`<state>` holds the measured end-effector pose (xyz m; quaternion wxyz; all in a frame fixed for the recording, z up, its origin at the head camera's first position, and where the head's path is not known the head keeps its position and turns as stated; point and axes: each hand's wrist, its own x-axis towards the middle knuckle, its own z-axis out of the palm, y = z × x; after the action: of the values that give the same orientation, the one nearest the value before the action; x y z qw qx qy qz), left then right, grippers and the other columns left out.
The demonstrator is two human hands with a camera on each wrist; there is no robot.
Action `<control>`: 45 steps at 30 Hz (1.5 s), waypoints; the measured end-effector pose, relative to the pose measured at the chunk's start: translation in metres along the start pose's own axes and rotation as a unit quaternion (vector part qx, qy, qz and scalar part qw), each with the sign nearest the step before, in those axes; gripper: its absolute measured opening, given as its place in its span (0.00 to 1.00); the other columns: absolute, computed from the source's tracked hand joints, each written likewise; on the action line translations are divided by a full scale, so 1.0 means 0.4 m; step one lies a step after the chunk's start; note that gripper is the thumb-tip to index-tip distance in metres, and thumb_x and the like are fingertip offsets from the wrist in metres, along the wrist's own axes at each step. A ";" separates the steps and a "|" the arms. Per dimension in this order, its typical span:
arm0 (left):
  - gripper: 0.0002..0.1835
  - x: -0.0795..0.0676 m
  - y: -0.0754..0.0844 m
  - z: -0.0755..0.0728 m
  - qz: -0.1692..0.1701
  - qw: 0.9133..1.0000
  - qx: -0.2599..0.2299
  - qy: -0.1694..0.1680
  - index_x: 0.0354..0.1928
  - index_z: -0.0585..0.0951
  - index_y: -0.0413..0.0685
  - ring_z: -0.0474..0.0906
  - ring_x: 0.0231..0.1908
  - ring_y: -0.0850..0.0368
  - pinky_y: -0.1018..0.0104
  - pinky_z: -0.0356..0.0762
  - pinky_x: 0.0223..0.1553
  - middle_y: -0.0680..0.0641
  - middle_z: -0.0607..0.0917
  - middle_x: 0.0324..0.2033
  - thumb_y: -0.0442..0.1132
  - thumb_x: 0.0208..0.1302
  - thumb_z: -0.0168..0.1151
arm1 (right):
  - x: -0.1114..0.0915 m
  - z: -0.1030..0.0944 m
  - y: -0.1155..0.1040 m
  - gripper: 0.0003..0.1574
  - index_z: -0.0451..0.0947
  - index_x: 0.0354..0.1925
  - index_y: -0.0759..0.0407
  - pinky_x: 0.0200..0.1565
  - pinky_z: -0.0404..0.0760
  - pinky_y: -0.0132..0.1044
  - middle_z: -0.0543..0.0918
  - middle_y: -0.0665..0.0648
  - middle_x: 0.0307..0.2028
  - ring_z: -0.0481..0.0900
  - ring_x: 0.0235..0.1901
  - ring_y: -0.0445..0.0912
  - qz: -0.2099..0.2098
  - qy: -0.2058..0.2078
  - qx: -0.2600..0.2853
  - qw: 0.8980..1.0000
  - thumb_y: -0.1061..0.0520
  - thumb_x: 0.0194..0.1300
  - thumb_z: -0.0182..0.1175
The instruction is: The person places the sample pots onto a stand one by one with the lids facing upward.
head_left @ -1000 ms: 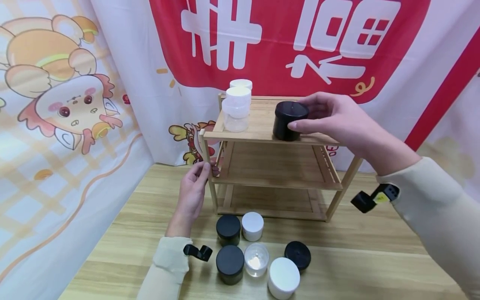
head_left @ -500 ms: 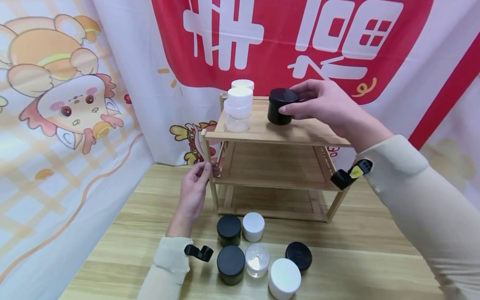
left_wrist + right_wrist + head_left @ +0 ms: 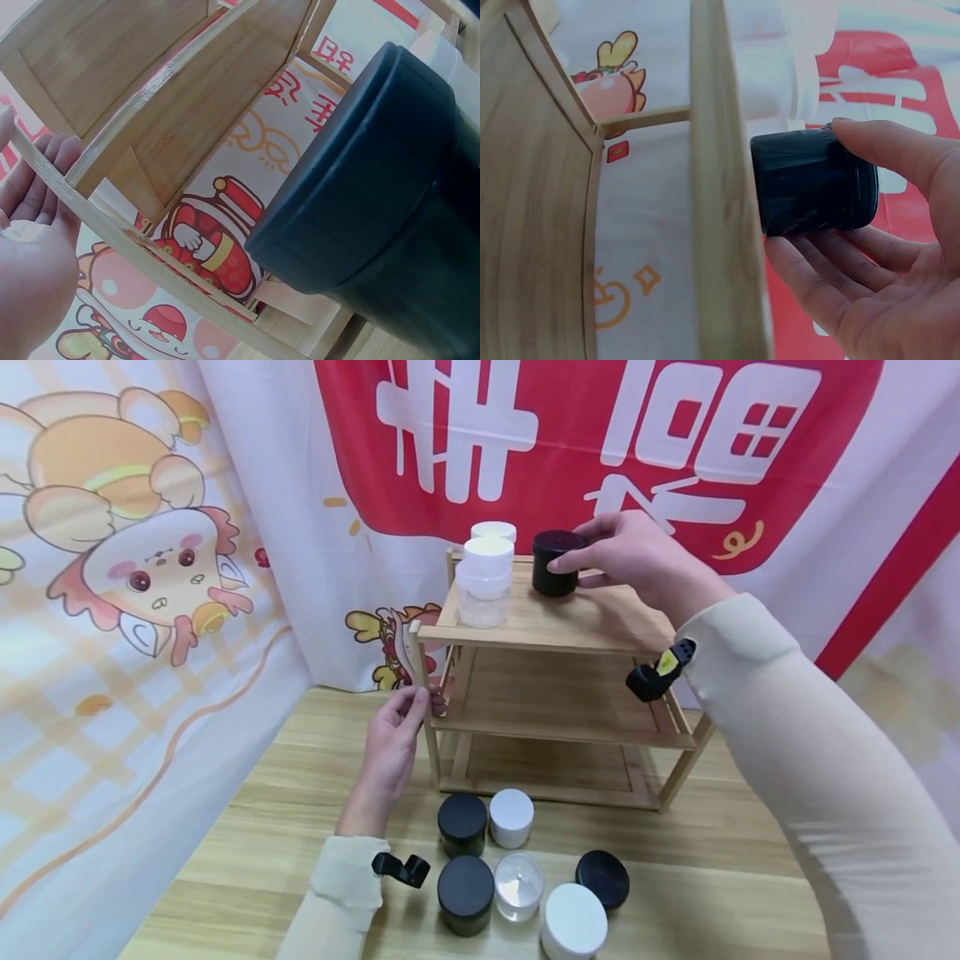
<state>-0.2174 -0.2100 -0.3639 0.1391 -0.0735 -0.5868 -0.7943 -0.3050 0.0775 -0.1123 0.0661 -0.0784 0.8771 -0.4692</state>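
Observation:
My right hand (image 3: 633,556) grips a black lidded jar (image 3: 553,568) between thumb and fingers, upright at the back of the top shelf (image 3: 600,618). In the right wrist view the jar's base (image 3: 761,184) is right at the shelf edge, and the thumb lies along the lid side. My left hand (image 3: 393,727) pinches the left front post (image 3: 422,664) of the wooden rack near the middle shelf; in the left wrist view its fingers (image 3: 56,169) curl behind the post. Left of the held jar, clear jars with white lids (image 3: 487,572) stand in a row on the top shelf.
On the table before the rack stand two black-lidded jars (image 3: 465,893), a small white-lidded jar (image 3: 512,818), an open clear jar (image 3: 519,887) and a larger white jar (image 3: 573,922). A black lid (image 3: 602,878) lies beside it. A printed curtain (image 3: 300,527) hangs behind.
My right hand has carried the black jar from the top shelf's front edge back and to the left, toward its rear. The left hand stays on the post.

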 end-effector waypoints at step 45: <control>0.22 0.003 0.002 0.003 -0.010 1.000 0.010 0.001 0.65 0.76 0.30 0.81 0.55 0.59 0.69 0.76 0.67 0.53 0.84 0.49 0.43 0.84 0.57 | 0.125 0.068 -0.052 0.37 0.73 0.74 0.51 0.70 0.81 0.40 0.68 0.51 0.78 0.66 0.76 0.48 0.117 0.065 0.027 0.991 0.48 0.73 0.71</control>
<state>-0.2185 -0.2091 -0.3625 0.1324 -0.0648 -0.5954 -0.7898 -0.3471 0.0341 -0.1123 0.0653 0.0569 0.8699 -0.4856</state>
